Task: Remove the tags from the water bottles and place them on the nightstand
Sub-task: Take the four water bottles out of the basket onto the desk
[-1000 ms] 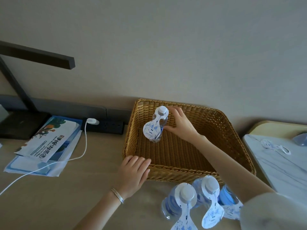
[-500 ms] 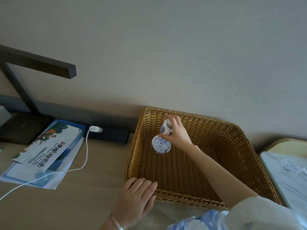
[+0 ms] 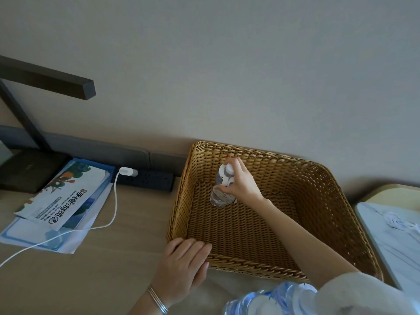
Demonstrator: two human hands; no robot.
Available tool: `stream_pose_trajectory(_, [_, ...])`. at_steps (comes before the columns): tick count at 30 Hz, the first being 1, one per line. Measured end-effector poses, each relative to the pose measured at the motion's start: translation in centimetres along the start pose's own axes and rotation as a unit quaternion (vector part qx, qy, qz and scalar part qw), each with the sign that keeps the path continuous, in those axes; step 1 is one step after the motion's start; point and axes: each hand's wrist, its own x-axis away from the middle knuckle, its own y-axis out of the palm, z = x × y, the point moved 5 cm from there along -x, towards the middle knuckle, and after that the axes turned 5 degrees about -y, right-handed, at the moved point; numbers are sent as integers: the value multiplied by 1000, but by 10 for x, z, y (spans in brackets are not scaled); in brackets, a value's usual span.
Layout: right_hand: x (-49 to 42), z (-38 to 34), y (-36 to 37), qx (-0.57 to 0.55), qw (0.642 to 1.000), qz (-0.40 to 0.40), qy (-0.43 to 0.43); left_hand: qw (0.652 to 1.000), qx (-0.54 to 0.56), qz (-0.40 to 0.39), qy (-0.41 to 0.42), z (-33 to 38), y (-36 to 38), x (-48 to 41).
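A small clear water bottle with a white cap stands in the back left corner of the wicker basket. My right hand reaches into the basket and pinches the white paper tag at the bottle's neck. My left hand rests flat on the desk, fingers touching the basket's front left corner. More bottles with blue labels show at the bottom edge, partly hidden by my sleeve. A removed tag lies on the marble nightstand at the right.
Brochures and papers lie on the wooden desk at the left. A white charger cable runs from a black power strip across them. A dark desk lamp stands at the far left against the wall.
The view has tilted up, so the near bottles slid to the bottom edge. My right hand has shifted its hold on the bottle's tag, which now hangs folded under my fingers. The left hand stays put.
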Motion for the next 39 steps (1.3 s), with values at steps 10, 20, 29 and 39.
stream_pose_trajectory(10, [42,-60,-81,-22,997,53,-45,1000,0,-8,-3,1,1,1])
stream_pose_trajectory(20, [126,-157,-178,-86,985,117,-91,1000,-9,-5,-4,3,-3,-1])
stream_pose_trajectory(29, [209,-212,-180,-143,985,44,-88,997,-46,-62,9,8,-17,-2])
stream_pose_trajectory(39, [264,-181,-32,-109,989,-97,-18,989,-65,-137,5,10,-21,0])
